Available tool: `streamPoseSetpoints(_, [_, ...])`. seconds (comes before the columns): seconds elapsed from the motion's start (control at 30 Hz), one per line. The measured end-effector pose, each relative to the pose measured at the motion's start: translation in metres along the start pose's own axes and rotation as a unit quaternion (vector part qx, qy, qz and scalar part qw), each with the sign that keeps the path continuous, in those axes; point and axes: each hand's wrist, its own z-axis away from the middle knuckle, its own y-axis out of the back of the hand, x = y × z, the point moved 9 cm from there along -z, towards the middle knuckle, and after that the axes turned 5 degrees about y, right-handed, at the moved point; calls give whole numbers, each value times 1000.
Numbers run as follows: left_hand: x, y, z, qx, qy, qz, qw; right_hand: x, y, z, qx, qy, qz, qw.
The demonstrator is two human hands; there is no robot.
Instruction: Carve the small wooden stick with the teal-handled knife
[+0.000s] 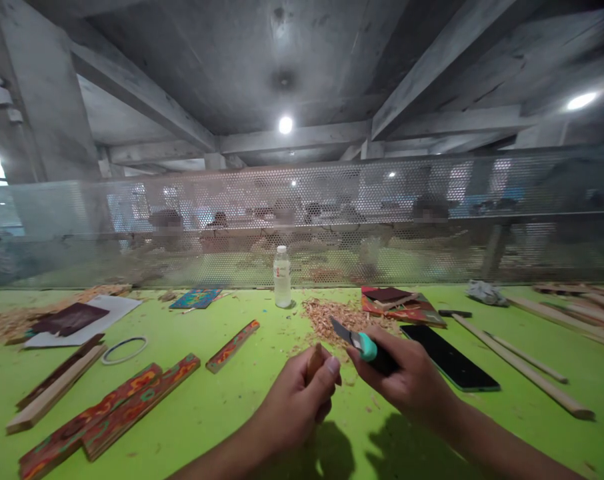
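My left hand [302,393] is closed around a small wooden stick [314,361] whose rounded tip pokes up between thumb and fingers. My right hand [407,380] grips a utility knife [359,342] with a teal and black handle, its blade pointing up and left, just right of the stick. Both hands hover over the green table [222,400]. A pile of wood shavings [337,317] lies just beyond them.
A clear plastic bottle [282,277] stands at the back centre. A black phone [449,365] lies right of my hands, with long wooden sticks [527,373] beyond it. Painted wooden strips [117,413] and a ring [125,349] lie at left. A mesh screen [332,213] borders the table's far edge.
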Motion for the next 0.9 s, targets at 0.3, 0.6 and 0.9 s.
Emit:
streamPoseSetpoints(0.3, [4, -2, 1, -4, -10, 10, 1000, 1, -14, 0, -102, -19, -40, 994])
streamPoseSetpoints(0.6, [-4, 5, -2, 11, -14, -23, 1000, 1, -29, 2, -165, 15, -4, 986])
streamPoseSetpoints(0.9, [-4, 13, -1, 35, -3, -77, 996, 2, -29, 2, -162, 22, 32, 986])
